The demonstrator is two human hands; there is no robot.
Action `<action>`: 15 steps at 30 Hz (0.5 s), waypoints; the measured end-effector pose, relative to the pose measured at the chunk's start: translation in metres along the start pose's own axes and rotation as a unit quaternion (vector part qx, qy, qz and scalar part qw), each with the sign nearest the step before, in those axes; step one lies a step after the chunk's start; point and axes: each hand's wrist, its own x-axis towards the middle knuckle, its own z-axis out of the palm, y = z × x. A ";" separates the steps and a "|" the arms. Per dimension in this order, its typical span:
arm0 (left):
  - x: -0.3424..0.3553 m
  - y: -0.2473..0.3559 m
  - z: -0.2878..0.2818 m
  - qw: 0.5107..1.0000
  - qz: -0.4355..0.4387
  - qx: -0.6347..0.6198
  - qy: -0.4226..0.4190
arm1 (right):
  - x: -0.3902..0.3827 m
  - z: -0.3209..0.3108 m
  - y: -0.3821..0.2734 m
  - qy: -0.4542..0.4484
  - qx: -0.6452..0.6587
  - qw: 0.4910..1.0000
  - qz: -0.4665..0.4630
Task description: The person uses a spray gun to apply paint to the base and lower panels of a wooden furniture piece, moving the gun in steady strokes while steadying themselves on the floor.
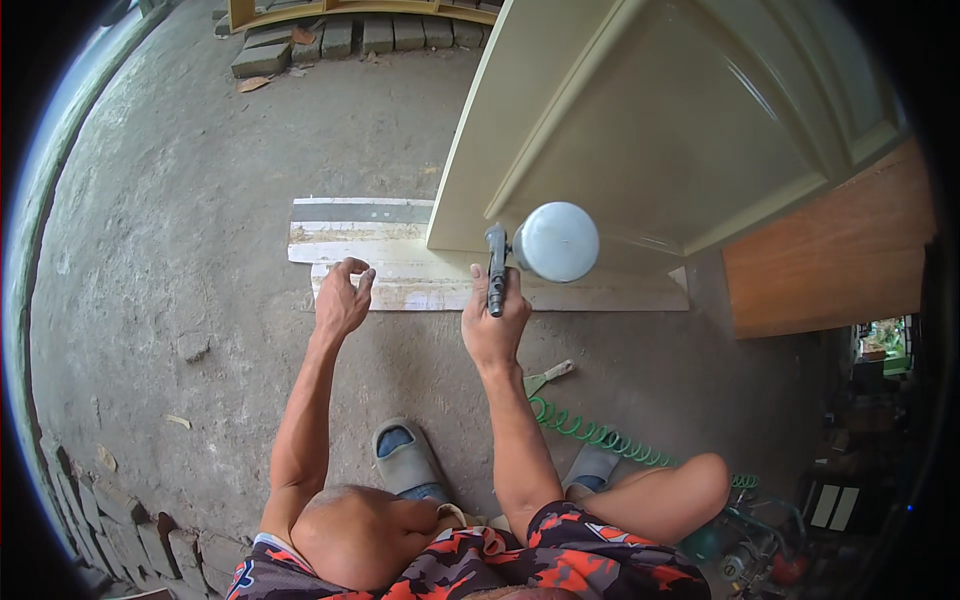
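Note:
My right hand (492,325) is wrapped round the handle of a metal spray gun (496,262), held upright in front of me. A round whitish paint cup (558,242) sits on the gun's right side. Beyond it stands a cream panelled door (650,130), its glossy face toward the gun; I cannot tell whether they touch. Its lower end is over a flat, paint-marked white board (400,290) on the floor. My left hand (344,298) is over the board's left part, holding nothing, with fingers loosely bent and thumb apart.
A green coiled air hose (600,436) runs from near my right forearm toward a compressor (750,550) at the lower right. A brown wooden panel (825,250) leans at the right. Grey bricks (378,36) line the far edge, and more bricks (125,535) stand at the lower left.

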 end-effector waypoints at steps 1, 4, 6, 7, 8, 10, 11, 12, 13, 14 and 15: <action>-0.001 -0.002 -0.001 1.000 0.008 -0.001 0.005 | -0.010 0.006 0.008 -0.017 0.003 0.999 0.027; -0.003 0.001 -0.001 1.000 0.012 -0.004 0.004 | -0.033 0.021 0.038 -0.038 -0.005 0.996 0.084; -0.003 0.002 0.000 1.000 0.009 -0.008 0.000 | -0.044 0.026 0.054 -0.035 -0.007 0.996 0.080; -0.004 0.002 0.001 1.000 0.011 -0.005 -0.005 | -0.050 0.028 0.063 -0.049 -0.011 0.994 0.096; -0.003 0.004 0.003 1.000 0.016 -0.004 -0.007 | -0.053 0.028 0.069 -0.062 -0.015 0.992 0.109; -0.004 -0.001 0.004 1.000 0.011 -0.013 -0.014 | -0.062 0.026 0.076 -0.062 -0.028 0.992 0.104; -0.004 -0.002 0.003 1.000 0.002 -0.019 -0.024 | -0.066 0.025 0.076 -0.099 -0.032 0.988 0.116; -0.003 -0.002 0.003 0.999 0.011 -0.021 -0.021 | -0.070 0.022 0.077 -0.134 -0.035 0.982 0.129; -0.004 0.001 0.002 0.998 0.013 -0.043 -0.039 | -0.074 0.019 0.077 -0.126 -0.036 0.984 0.123; -0.005 0.006 0.003 0.996 0.016 -0.064 -0.059 | -0.078 0.014 0.078 -0.139 -0.012 0.986 0.096; -0.005 0.012 0.005 0.992 0.005 -0.073 -0.099 | -0.079 0.009 0.080 -0.152 0.011 0.986 0.068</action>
